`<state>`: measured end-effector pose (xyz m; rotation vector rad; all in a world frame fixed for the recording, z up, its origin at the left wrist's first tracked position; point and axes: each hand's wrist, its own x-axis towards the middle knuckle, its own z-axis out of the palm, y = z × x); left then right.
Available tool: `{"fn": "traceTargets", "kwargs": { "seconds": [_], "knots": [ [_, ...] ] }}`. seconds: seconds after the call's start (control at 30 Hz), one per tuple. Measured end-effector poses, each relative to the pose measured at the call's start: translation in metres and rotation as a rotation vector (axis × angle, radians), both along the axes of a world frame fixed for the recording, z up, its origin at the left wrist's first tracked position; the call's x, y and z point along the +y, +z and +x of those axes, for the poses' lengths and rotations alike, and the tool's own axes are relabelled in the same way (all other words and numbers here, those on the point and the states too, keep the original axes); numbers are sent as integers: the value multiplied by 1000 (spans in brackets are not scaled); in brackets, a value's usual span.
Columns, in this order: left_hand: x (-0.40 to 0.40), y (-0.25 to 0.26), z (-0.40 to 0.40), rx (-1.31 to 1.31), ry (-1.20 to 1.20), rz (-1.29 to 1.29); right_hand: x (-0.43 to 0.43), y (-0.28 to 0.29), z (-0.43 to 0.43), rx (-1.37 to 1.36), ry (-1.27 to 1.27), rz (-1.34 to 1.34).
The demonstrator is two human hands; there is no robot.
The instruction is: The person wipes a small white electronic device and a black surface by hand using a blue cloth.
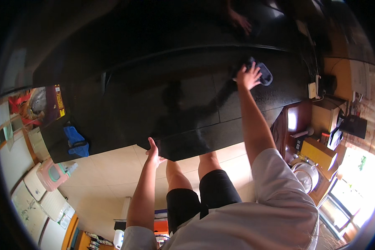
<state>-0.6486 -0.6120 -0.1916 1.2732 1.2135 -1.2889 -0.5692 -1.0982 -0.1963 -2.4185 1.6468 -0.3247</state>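
A long glossy black tabletop (181, 103) lies before me, with seams across it and a part that juts out at the front. My right hand (250, 76) presses with spread fingers on a dark folded cloth (265, 75) on its far right part. At the front edge, my left hand (154, 153) has its thumb over the rim and its other fingers lower, partly hidden. Near the left front corner rests a crumpled blue cloth (76, 140) with a dark band.
A glossy black upright panel (175, 34) rises behind the top, mirroring a hand. At left stand a purple box (54, 101) and a pink-and-white container (51, 175). A white adapter (312, 90) with cables, a yellow box (318, 153) and a white fan (306, 176) are at right.
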Motion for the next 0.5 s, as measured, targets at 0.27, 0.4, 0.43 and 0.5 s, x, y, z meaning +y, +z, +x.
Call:
{"fn": "traceTargets", "kwargs": {
  "seconds": [0.27, 0.4, 0.43, 0.5],
  "knots": [
    [16, 0, -6, -16, 54, 228, 337, 58, 102, -3, 1153, 166],
    [-10, -19, -5, -6, -19, 72, 371, 47, 74, 66, 1535, 150],
    [-6, -14, -4, -5, -24, 21, 369, 47, 67, 22, 1562, 197],
    [11, -5, -4, -1, -1, 28, 346, 49, 47, -27, 1441, 333]
  ]
}}
